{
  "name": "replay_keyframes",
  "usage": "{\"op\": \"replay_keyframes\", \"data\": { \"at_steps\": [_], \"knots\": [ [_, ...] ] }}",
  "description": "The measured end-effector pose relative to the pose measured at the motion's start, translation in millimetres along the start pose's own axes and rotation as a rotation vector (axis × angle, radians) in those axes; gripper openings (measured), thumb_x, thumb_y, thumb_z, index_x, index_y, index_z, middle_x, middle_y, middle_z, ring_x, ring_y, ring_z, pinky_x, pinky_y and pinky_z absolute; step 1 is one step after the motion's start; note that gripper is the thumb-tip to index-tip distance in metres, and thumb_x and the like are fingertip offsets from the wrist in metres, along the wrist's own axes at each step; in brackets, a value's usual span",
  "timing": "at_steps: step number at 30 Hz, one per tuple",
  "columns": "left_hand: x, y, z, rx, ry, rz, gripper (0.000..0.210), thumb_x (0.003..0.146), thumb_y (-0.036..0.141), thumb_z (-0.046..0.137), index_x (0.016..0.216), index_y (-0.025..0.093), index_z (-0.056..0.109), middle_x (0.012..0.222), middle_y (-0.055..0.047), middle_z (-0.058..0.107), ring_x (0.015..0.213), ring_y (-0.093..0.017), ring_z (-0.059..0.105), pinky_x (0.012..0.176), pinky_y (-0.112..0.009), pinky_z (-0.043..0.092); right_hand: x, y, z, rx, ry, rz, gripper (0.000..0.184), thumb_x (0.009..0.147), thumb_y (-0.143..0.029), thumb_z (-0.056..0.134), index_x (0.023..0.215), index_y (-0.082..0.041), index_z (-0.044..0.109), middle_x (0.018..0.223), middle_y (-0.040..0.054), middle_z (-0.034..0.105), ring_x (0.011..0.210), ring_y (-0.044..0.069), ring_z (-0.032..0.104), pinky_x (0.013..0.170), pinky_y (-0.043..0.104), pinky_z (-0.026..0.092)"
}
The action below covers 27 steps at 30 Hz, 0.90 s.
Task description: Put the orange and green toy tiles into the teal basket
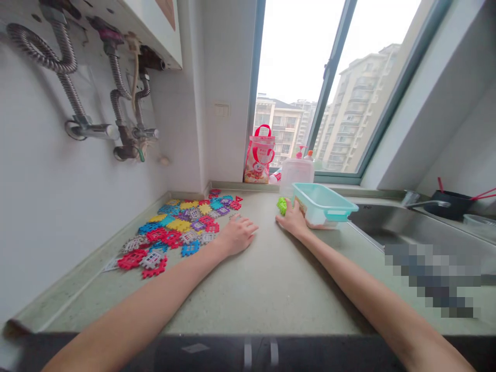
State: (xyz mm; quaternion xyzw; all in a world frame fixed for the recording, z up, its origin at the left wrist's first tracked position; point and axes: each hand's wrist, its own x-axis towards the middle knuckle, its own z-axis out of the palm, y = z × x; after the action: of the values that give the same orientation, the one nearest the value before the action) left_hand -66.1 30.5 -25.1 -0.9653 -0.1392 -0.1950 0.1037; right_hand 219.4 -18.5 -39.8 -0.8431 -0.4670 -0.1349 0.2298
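Note:
My left hand (239, 235) rests on the counter, palm down, with its fingers loosely stretched and nothing visible in them. Just left of it lies a spread pile of plastic interlocking building pieces (179, 225) in red, blue, yellow, grey and purple, some shaped with window grids. My right hand (293, 219) has its thumb and fingers around a bright green bumpy object (281, 206), whose kind I cannot make out. The backs of those fingers are close beside a light teal plastic box (341, 214); whether they touch it I cannot tell.
Right of the box is a steel sink (372, 227) with a faucet (411, 198). A black pot (439, 204) stands beyond. By the window are a red-and-pink bag (259, 163) and a translucent container (296, 173). Metal hoses (115, 72) hang on the left wall.

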Motion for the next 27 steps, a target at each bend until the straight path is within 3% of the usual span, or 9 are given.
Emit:
{"op": "replay_keyframes", "data": {
  "at_steps": [3,6,11,15,21,24,27],
  "knots": [
    [1,-1,-1.5,-0.048,-0.044,-0.016,0.023,0.106,0.032,0.054,0.115,0.023,0.072,0.122,-0.007,0.078,0.124,-0.028,0.066,0.121,-0.057,0.031,14,-14,-1,-0.074,-0.027,0.057,0.070,0.092,-0.043,0.067,0.154,-0.021,0.045,0.150,0.0237,0.045,0.118,0.037,0.067,0.103,0.047,0.051],
    [0,-2,-3.8,-0.056,-0.069,-0.021,0.023,0.106,0.034,0.053,0.110,0.023,0.073,0.117,-0.008,0.078,0.119,-0.027,0.067,0.120,-0.057,0.033,21,-20,0,-0.102,-0.046,0.093,0.054,0.096,-0.038,0.062,0.146,-0.017,0.053,0.136,0.0253,0.057,0.115,0.038,0.068,0.098,0.049,0.052],
    [0,-2,-4.5,-0.047,-0.070,-0.004,0.025,0.106,0.034,0.052,0.107,0.021,0.073,0.114,-0.009,0.078,0.117,-0.028,0.067,0.118,-0.057,0.033,13,-18,-8,-0.097,-0.073,-0.006,0.042,0.100,-0.030,0.057,0.140,-0.017,0.058,0.118,0.0187,0.069,0.117,0.033,0.067,0.101,0.041,0.049],
    [-1,-3,-3.4,-0.058,-0.053,-0.002,0.024,0.106,0.034,0.052,0.106,0.022,0.073,0.113,-0.008,0.079,0.117,-0.027,0.067,0.119,-0.055,0.032,-17,-9,-30,-0.039,-0.120,-0.165,0.041,0.096,-0.031,0.062,0.135,-0.022,0.062,0.118,0.0126,0.073,0.110,0.028,0.070,0.097,0.035,0.051],
    [-1,-4,-1.9,-0.073,-0.062,-0.008,0.025,0.106,0.034,0.051,0.107,0.023,0.073,0.114,-0.008,0.079,0.117,-0.026,0.067,0.119,-0.054,0.033,-102,29,-74,0.236,-0.210,-0.461,0.037,0.089,-0.032,0.065,0.126,-0.029,0.066,0.116,0.0040,0.076,0.095,0.024,0.072,0.088,0.034,0.054],
    [-1,-4,-1.2,-0.093,-0.056,-0.004,0.024,0.106,0.033,0.051,0.107,0.023,0.073,0.114,-0.008,0.079,0.116,-0.026,0.067,0.118,-0.053,0.034,-133,57,-99,0.282,-0.190,-0.392,0.035,0.087,-0.034,0.068,0.123,-0.031,0.068,0.108,0.0017,0.078,0.086,0.023,0.072,0.080,0.034,0.055],
    [0,-5,-1.5,-0.110,-0.047,-0.018,0.025,0.106,0.033,0.050,0.109,0.023,0.073,0.116,-0.008,0.078,0.116,-0.026,0.067,0.118,-0.053,0.034,-132,89,-132,0.322,-0.154,-0.276,0.035,0.089,-0.043,0.069,0.122,-0.031,0.068,0.096,-0.0005,0.078,0.074,0.022,0.071,0.071,0.032,0.055]
  ]
}}
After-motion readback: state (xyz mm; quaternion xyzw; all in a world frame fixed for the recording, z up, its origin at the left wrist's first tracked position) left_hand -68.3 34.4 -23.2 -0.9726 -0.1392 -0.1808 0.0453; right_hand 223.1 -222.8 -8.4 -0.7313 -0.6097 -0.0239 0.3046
